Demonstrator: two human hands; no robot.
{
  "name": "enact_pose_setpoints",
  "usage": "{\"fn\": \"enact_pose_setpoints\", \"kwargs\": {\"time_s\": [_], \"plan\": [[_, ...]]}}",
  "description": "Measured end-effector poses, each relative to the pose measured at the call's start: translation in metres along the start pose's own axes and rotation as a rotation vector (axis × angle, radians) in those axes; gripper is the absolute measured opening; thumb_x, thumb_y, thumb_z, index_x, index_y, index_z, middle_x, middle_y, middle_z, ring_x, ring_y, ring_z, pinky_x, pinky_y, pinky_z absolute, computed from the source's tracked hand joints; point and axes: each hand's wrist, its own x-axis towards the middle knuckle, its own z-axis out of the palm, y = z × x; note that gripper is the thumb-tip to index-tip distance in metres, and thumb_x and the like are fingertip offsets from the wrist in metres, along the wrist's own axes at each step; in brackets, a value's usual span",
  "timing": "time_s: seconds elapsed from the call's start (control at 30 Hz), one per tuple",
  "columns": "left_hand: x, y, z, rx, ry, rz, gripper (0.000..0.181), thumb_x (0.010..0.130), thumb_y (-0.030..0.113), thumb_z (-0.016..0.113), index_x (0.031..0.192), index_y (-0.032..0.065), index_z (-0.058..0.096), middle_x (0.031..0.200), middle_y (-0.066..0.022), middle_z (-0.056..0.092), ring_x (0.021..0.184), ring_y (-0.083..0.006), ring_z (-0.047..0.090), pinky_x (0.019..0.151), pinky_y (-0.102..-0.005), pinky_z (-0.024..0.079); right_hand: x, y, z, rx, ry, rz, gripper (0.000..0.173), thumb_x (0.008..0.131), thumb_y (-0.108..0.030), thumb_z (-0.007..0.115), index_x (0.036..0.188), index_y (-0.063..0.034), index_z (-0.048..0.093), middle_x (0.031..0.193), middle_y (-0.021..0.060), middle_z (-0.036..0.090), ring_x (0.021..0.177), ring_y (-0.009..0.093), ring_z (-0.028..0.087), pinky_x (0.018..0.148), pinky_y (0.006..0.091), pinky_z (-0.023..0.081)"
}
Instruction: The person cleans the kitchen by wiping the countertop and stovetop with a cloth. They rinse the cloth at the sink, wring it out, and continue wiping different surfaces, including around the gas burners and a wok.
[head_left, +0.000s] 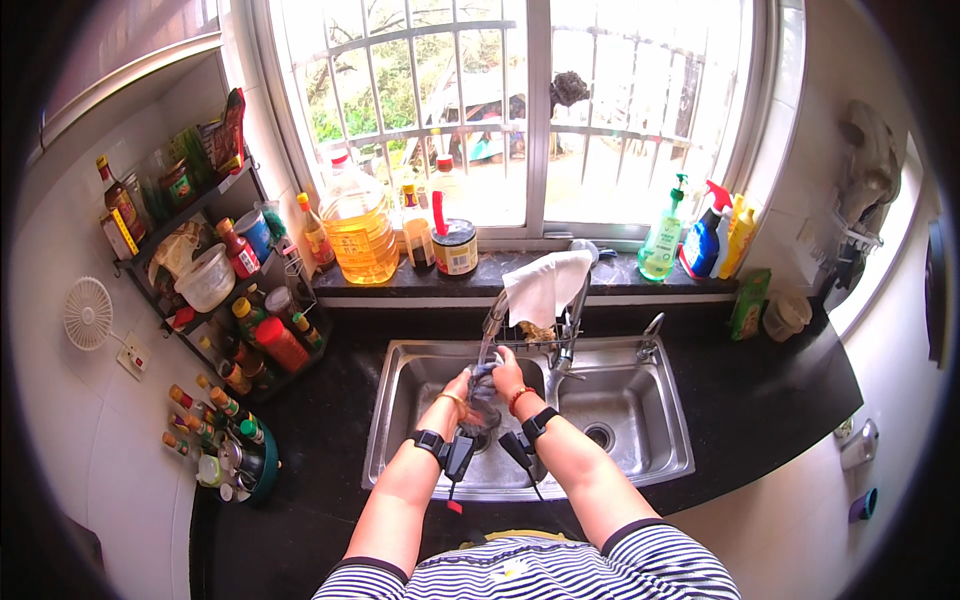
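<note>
Both my hands hold a dark, wet cloth over the left basin of the stainless-steel double sink. My left hand grips its left side, and my right hand grips its upper right part. Water runs from the curved faucet onto the cloth. A white cloth drapes over the faucet neck, above a wire rack. Each of my wrists carries a black strap with a small device. The exact finger positions in the cloth are partly hidden.
Bottles and jars crowd the shelf rack at left and a green round tray. An oil jug, a lidded jar, a green soap bottle and a spray bottle line the windowsill. A plastic tub stands at right.
</note>
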Motion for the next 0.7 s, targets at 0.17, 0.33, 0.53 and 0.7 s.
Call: {"fn": "enact_pose_setpoints", "kwargs": {"time_s": [0.17, 0.33, 0.53, 0.7], "plan": [[0.036, -0.011, -0.010, -0.452, -0.258, 0.174, 0.036, 0.087, 0.045, 0.040, 0.098, 0.0160, 0.059, 0.090, -0.0087, 0.065, 0.071, -0.0273, 0.063, 0.053, -0.0493, 0.051, -0.023, -0.030, 0.000, 0.495, -0.344, 0.183, 0.029, 0.079, 0.000, 0.038, 0.096, -0.0043, 0.061, 0.088, 0.0078, 0.060, 0.082, 0.019, 0.058, 0.073, 0.0331, 0.050], [0.048, 0.007, 0.002, -0.788, -0.235, 0.427, 0.027, 0.089, 0.035, 0.050, 0.077, 0.0130, 0.060, 0.071, -0.0034, 0.061, 0.059, -0.0184, 0.057, 0.051, -0.0330, 0.046, -0.044, -0.062, 0.004, 0.189, -0.252, -0.242, 0.026, 0.080, -0.028, 0.062, 0.096, -0.0083, 0.061, 0.092, 0.0083, 0.058, 0.086, 0.021, 0.056, 0.079, 0.0308, 0.044], [0.031, 0.020, 0.016, -0.629, -0.060, 0.536, 0.033, 0.089, 0.040, 0.050, 0.078, 0.0104, 0.060, 0.072, -0.0027, 0.060, 0.061, -0.0173, 0.055, 0.055, -0.0325, 0.045, -0.054, -0.073, 0.007, -0.318, 0.003, -0.410, 0.040, 0.078, -0.043, 0.063, 0.089, -0.0051, 0.056, 0.087, 0.0208, 0.058, 0.083, 0.038, 0.056, 0.073, 0.0414, 0.046], [0.000, 0.020, 0.033, -0.376, 0.228, 0.514, 0.048, 0.088, 0.050, 0.049, 0.082, 0.0044, 0.062, 0.073, -0.0026, 0.058, 0.064, -0.0167, 0.052, 0.059, -0.0331, 0.044, -0.045, -0.065, 0.001, -0.329, -0.015, -0.326, 0.042, 0.082, -0.046, 0.056, 0.082, -0.0041, 0.055, 0.077, 0.0213, 0.061, 0.077, 0.040, 0.059, 0.066, 0.0442, 0.046]]}}
